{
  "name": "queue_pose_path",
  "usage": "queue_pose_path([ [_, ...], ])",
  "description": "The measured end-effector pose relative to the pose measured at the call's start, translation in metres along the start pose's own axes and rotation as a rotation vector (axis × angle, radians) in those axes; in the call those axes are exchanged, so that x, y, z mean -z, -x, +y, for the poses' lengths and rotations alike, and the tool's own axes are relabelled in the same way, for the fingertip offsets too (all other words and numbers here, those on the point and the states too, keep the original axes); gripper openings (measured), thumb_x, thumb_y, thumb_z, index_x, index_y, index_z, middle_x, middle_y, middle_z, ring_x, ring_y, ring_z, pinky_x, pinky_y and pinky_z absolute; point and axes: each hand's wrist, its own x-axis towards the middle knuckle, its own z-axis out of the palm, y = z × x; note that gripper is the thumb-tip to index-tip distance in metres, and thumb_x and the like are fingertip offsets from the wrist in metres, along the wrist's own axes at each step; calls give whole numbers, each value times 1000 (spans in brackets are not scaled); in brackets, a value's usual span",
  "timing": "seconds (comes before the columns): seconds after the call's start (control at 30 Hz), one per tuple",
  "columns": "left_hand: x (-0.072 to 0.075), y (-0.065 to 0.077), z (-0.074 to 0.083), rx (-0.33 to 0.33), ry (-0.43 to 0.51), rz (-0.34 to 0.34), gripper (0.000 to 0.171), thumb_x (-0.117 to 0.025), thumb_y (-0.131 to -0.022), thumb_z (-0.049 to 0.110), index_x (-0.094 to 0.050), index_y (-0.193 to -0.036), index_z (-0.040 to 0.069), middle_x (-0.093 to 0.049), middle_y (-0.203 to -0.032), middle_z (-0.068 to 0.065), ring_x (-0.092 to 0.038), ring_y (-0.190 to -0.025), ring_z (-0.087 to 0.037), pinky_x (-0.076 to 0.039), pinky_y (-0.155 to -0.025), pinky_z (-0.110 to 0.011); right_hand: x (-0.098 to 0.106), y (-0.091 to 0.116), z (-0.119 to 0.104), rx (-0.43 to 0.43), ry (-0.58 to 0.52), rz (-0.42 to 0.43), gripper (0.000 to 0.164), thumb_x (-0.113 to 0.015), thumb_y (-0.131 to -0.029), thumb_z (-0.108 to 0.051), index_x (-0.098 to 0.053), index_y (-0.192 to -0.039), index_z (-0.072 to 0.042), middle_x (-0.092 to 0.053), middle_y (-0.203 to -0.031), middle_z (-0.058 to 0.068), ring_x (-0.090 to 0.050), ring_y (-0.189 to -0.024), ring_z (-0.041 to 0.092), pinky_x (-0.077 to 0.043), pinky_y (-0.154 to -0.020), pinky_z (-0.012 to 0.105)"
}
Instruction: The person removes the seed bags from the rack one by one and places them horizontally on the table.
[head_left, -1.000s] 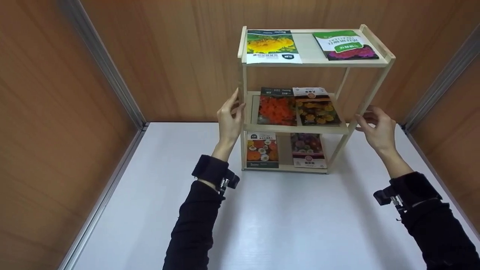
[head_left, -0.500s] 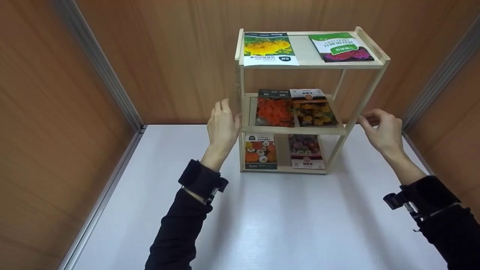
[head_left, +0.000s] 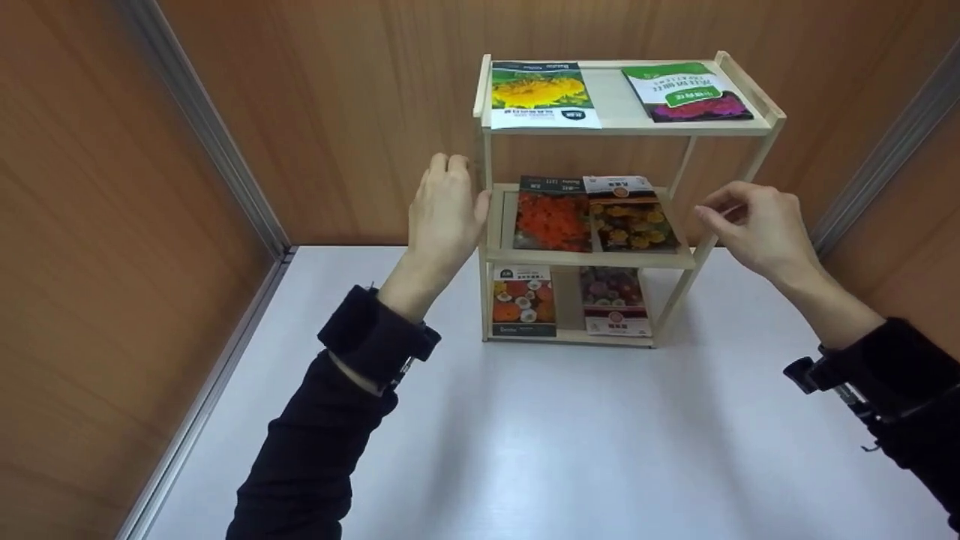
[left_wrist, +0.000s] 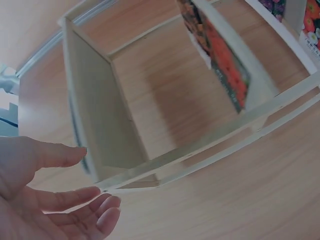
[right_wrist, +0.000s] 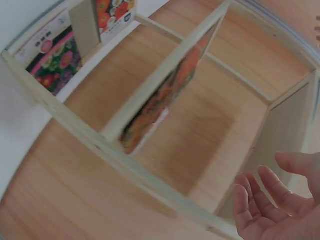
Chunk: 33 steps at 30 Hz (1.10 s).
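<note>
A pale wooden three-tier shelf (head_left: 611, 101) stands upright at the back, two flower seed packets on each tier. Up top lie a yellow-flower packet (head_left: 541, 91) and a green-and-magenta one (head_left: 690, 94). The middle tier bears a red-flower packet (head_left: 553, 217) beside an orange-flower packet (head_left: 634, 221). Below are an orange-and-white-flower packet (head_left: 523, 301) and a purple-flower packet (head_left: 615, 300). My left hand (head_left: 444, 214), fingers relaxed, is by the left posts and holds nothing. Loosely curled and holding nothing, my right hand (head_left: 769, 225) hovers in front of the right post.
White tabletop (head_left: 562, 450) extends in front of the shelf. A wood-grain panel (head_left: 360, 135) rises behind it, with side panels at left and right. Metal rails (head_left: 210, 142) run along the corners.
Both hands have come away from the shelf's sides, moving outward and then up. The right fingers no longer touch the right post. The shelf and packets keep their places.
</note>
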Motion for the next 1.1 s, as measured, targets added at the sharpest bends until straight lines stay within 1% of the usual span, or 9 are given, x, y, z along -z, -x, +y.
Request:
queue_pose_path([
  [0.1,13,-6,11,-17,-18,-23,39,-60,-84,17,-51,-113,-8,-50,-103,-16,-51,-91,-22,-46,-77,-28,10,-6,-21,19,8,-22,24,-58,-86,-19,-62,-94,3,-61,-88,20,-55,-76,28,-35,-53,11],
  [0.2,24,-14,21,-19,-40,-51,39,-58,-85,17,-50,-114,-9,-50,-104,-15,-51,-91,-21,-45,-78,-26,18,-15,-42,25,17,-43,27,-57,-87,-22,-62,-96,2,-61,-90,18,-53,-77,25,-36,-56,13],
  [0.33,34,-27,36,4,-48,-100,42,-57,-86,18,-48,-119,-7,-49,-107,-13,-48,-92,-17,-42,-79,-22,23,-30,-66,20,11,-72,31,-56,-87,-25,-60,-101,2,-59,-96,18,-52,-79,23,-37,-60,16],
  [0.47,39,-42,51,36,-42,-133,41,-56,-86,17,-48,-121,-4,-49,-112,-12,-48,-97,-15,-42,-80,-19,22,-49,-88,11,10,-95,35,-53,-88,-28,-57,-107,2,-57,-103,17,-52,-87,24,-40,-67,22],
  [0.57,38,-55,60,76,-7,-146,38,-53,-88,14,-48,-122,-1,-50,-118,-11,-50,-102,-14,-43,-81,-18,18,-64,-102,6,24,-117,38,-52,-88,-28,-55,-110,3,-56,-108,17,-52,-95,27,-42,-75,30],
  [0.67,34,-66,66,124,39,-156,37,-51,-88,10,-47,-123,1,-51,-120,-8,-51,-103,-13,-43,-80,-18,13,-76,-114,-23,31,-168,42,-51,-89,-29,-51,-116,3,-52,-114,18,-48,-102,29,-41,-80,36],
  [0.8,27,-78,70,176,90,-171,38,-49,-87,8,-45,-125,4,-51,-120,-7,-51,-102,-13,-42,-79,-17,7,-90,-124,-91,28,-219,50,-51,-88,-32,-45,-123,3,-47,-120,18,-45,-104,29,-41,-81,35],
  [0.93,21,-87,72,229,138,-185,39,-50,-88,10,-43,-126,6,-50,-121,-6,-50,-100,-13,-41,-77,-17,3,-103,-129,-171,24,-232,56,-49,-88,-36,-39,-129,1,-41,-127,16,-42,-109,26,-40,-85,33],
  [1.1,17,-95,72,274,123,-197,39,-52,-87,11,-47,-125,8,-52,-119,-3,-50,-99,-12,-40,-76,-18,0,-117,-133,-248,-11,-242,60,-49,-88,-36,-33,-134,-1,-29,-139,11,-31,-123,23,-31,-98,32],
])
